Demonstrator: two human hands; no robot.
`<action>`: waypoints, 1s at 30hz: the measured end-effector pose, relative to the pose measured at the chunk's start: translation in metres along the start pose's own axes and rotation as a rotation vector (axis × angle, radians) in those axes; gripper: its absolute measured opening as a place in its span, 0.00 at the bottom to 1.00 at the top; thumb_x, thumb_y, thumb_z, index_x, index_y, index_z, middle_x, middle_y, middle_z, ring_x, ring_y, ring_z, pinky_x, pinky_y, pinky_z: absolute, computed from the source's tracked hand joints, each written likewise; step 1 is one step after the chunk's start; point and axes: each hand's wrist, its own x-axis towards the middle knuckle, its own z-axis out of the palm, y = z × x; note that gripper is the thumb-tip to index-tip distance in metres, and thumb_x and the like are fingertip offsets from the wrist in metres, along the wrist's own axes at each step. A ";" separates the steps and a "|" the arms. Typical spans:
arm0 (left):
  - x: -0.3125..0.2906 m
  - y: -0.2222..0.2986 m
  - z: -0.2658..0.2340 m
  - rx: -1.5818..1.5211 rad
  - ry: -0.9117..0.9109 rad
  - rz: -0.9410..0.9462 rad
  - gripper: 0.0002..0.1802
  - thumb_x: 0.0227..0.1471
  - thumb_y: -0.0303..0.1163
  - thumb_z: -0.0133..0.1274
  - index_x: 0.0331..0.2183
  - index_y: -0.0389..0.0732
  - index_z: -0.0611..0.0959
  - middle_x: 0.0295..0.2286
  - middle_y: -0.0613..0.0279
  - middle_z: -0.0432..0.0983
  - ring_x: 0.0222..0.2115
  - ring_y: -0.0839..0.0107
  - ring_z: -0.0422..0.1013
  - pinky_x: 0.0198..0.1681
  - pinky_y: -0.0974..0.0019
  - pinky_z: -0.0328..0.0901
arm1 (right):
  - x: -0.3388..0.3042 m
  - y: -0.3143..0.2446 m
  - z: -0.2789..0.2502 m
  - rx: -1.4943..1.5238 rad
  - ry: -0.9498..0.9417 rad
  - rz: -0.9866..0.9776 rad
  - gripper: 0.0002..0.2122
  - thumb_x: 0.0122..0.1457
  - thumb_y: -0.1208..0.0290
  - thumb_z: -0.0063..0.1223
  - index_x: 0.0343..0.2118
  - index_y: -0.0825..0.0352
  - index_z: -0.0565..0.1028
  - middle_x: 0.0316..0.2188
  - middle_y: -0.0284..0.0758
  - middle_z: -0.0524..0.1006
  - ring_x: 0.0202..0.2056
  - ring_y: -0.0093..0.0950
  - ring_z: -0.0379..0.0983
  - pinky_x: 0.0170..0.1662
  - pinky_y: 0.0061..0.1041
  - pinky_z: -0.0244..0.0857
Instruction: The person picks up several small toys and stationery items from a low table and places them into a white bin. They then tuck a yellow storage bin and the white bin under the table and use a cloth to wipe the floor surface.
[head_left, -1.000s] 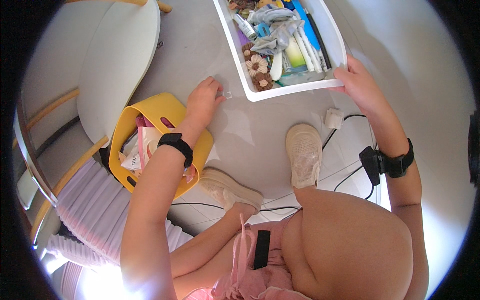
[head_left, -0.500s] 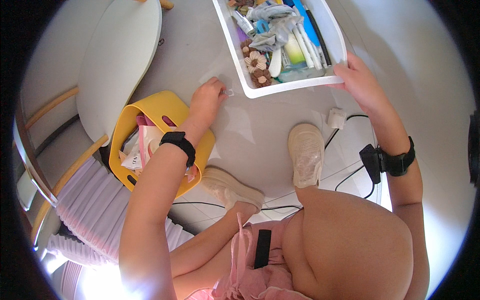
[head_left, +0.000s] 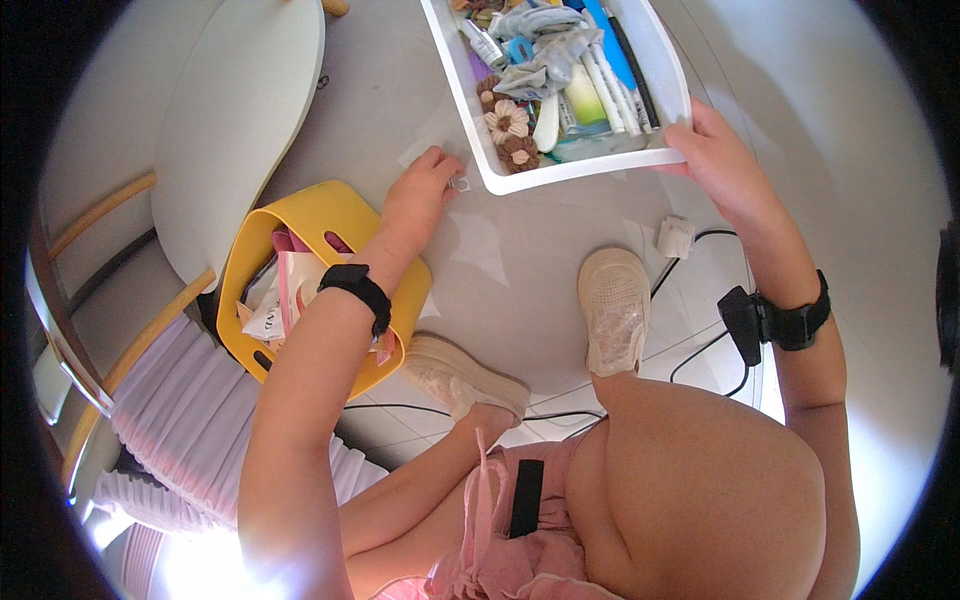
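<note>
My right hand grips the near right corner of a white plastic bin, thumb over the rim. Inside lie brown and cream flower-shaped pieces, a crumpled grey cloth-like bundle, white pens, a black stick and a blue flat item. Left of the bin, my left hand is low over the floor, fingers closed on a small clear plastic piece that pokes out beside the fingertips. A yellow basket holding packets and pink items stands under my left forearm.
A pale rounded seat or tabletop with wooden legs stands at left, near pleated lilac fabric. A white charger block and black cables lie on the floor near my shoes.
The white bin has shifted very slightly to the left and towards the far side, my right hand moving with it. My left hand has lifted or slid slightly away from me with the clear piece.
</note>
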 end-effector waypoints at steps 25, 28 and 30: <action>-0.019 0.044 -0.035 -0.023 -0.421 0.109 0.08 0.43 0.27 0.51 0.30 0.35 0.75 0.26 0.49 0.73 0.29 0.55 0.70 0.32 0.59 0.64 | 0.010 0.009 0.013 -0.076 -0.011 -0.171 0.19 0.50 0.78 0.37 0.47 0.73 0.63 0.29 0.44 0.73 0.28 0.28 0.73 0.30 0.25 0.68; -0.025 0.060 -0.096 -0.328 -0.810 0.025 0.05 0.44 0.26 0.52 0.28 0.37 0.78 0.25 0.58 0.75 0.25 0.70 0.71 0.30 0.69 0.64 | 0.014 -0.002 0.019 -0.176 -0.039 -0.154 0.20 0.49 0.77 0.38 0.47 0.72 0.64 0.27 0.46 0.73 0.26 0.29 0.72 0.29 0.26 0.66; -0.019 0.069 -0.134 -0.586 -0.636 -0.014 0.05 0.45 0.26 0.52 0.29 0.38 0.78 0.24 0.65 0.74 0.24 0.80 0.68 0.30 0.74 0.63 | 0.015 -0.005 0.021 -0.179 -0.022 -0.211 0.20 0.48 0.77 0.39 0.47 0.72 0.64 0.25 0.45 0.73 0.26 0.28 0.72 0.30 0.27 0.65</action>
